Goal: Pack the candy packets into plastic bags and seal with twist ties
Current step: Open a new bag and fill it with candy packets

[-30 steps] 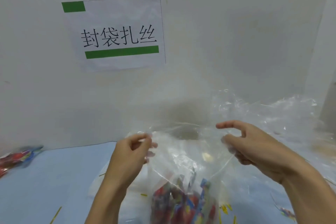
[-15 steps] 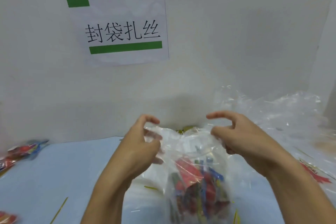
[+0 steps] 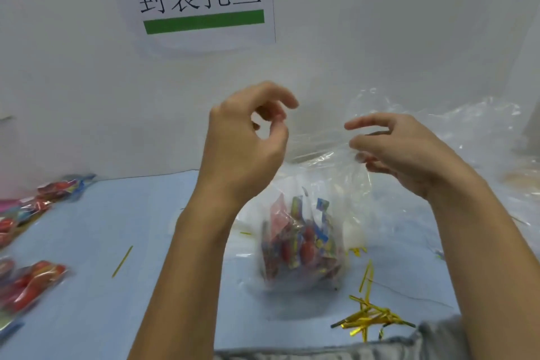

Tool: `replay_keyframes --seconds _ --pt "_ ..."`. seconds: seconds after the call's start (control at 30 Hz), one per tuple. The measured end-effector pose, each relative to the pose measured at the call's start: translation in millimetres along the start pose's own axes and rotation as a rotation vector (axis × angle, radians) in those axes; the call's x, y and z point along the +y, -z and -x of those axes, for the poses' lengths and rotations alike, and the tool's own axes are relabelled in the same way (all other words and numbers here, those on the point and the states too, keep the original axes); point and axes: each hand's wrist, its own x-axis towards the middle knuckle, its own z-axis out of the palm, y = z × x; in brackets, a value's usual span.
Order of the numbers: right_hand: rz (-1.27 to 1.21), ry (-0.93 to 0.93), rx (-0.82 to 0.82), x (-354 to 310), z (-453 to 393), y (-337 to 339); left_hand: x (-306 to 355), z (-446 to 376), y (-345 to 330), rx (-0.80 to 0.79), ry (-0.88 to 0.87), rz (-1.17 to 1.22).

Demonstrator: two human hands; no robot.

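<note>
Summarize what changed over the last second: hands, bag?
Both hands rose, lifting the plastic bag so the candy packets hang lower. Left hand and right hand keep pinching the bag's top edge. Twist ties stay on the table.

Two bare forearms, no sleeves, watch or rings visible. Left hand [image 3: 242, 152] and right hand [image 3: 409, 155] ungloved. Grey fabric garment [image 3: 380, 348] at the bottom edge, softly creased.
</note>
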Motion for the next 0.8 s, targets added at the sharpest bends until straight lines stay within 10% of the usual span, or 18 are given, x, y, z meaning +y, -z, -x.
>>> replay_keyframes --seconds 0.3,0.6,0.8 --pt "0.147 0.107 0.070 -9.7 10.6 -9.4 -3.3 17.1 -14.3 -0.678 0.232 -0.292" --pt "0.312 0.652 -0.119 -23.1 24.8 -24.8 -12.4 17.3 -12.9 -0.766 0.249 -0.282" --pt "0.607 0.474 -0.253 -19.9 27.4 -30.2 -8.5 16.1 -8.1 -0.664 0.287 -0.377"
